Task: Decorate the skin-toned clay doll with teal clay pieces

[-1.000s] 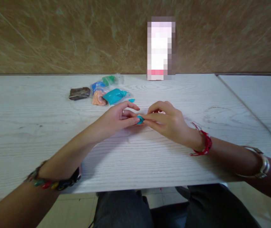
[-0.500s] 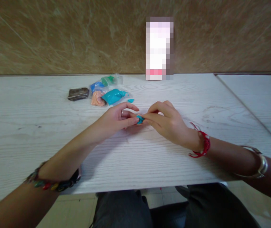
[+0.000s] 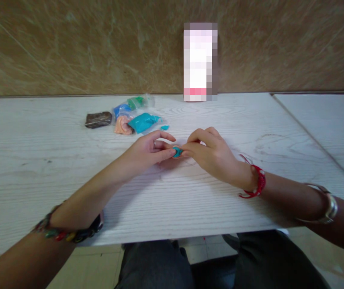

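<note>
Between the front and back edges of the worktop (image 3: 166,208), my left hand (image 3: 145,148) pinches teal clay (image 3: 177,151), seemingly to steady it while my right hand (image 3: 213,154) pinches its right side; bags (image 3: 143,122) lie beyond.

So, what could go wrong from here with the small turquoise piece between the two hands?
The small turquoise piece could get squashed, since the left hand and the right hand both pinch it. The loose turquoise scrap, lying on the white wood-grain table near the left hand, might be brushed away.
</note>
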Motion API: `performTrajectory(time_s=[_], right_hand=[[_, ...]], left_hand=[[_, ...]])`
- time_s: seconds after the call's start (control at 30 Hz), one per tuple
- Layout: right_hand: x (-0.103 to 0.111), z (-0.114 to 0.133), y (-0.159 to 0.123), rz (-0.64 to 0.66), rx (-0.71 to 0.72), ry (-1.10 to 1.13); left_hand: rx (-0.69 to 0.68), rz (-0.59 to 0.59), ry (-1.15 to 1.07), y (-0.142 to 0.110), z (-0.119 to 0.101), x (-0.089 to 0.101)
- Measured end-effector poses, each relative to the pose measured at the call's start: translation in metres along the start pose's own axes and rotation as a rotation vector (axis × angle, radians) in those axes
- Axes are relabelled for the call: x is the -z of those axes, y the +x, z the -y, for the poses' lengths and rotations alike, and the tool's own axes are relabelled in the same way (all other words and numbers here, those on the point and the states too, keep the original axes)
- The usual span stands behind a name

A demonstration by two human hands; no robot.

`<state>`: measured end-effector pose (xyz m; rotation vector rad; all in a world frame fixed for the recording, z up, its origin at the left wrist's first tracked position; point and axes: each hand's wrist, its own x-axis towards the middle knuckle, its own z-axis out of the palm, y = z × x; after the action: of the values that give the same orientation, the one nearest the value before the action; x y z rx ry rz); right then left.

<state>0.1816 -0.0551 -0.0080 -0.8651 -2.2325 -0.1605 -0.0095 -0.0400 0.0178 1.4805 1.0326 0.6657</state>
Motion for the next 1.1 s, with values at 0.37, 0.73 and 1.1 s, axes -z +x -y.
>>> performTrajectory(time_s=[0.37, 0.73, 1.1], right_hand=[[-0.003, -0.001, 0.000, -0.052, 0.109, -0.010], [0.006, 0.004, 0.001, -0.021, 0.154, -0.040], [0.006, 0.000, -0.001, 0.012, 0.073, 0.112]], left_hand=[[0.101, 0.012, -0.094, -0.002, -0.001, 0.003], [0.115, 0.002, -0.274, -0.002, -0.004, 0.006], [0.130, 0.008, -0.223, -0.002, -0.003, 0.006]])
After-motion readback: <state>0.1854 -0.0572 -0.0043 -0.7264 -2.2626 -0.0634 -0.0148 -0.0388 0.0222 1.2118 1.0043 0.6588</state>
